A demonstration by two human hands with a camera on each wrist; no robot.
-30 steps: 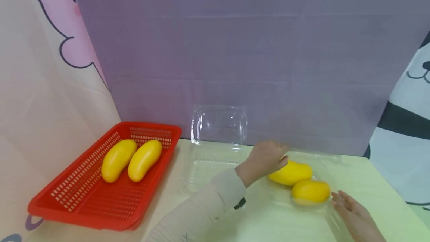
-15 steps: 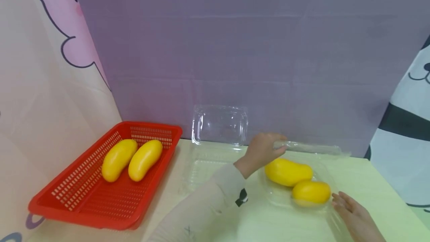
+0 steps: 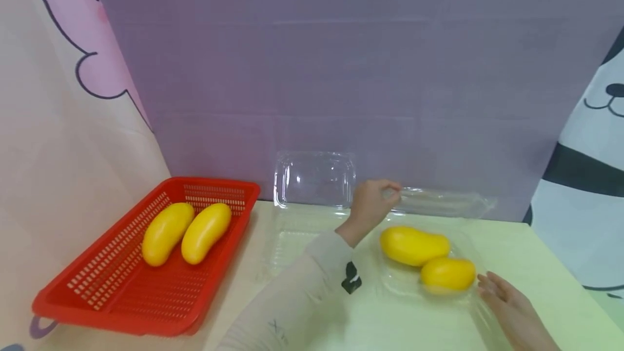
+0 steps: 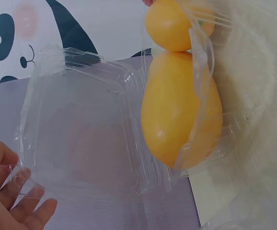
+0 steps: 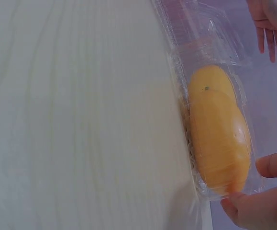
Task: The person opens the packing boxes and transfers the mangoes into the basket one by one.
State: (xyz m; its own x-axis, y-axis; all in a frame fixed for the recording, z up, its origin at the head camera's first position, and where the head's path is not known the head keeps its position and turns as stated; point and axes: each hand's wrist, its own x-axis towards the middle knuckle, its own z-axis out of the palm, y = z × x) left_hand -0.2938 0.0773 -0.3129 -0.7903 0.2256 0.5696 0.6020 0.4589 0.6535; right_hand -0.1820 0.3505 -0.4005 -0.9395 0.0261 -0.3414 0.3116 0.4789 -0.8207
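At eleven o'clock of the box, the left hand pinches the lid; at four, the right hand, fingers loose, should brace.

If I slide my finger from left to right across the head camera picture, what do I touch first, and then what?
Red basket → left clear box → left hand → left boxed fruit → right boxed fruit → right hand → panda.
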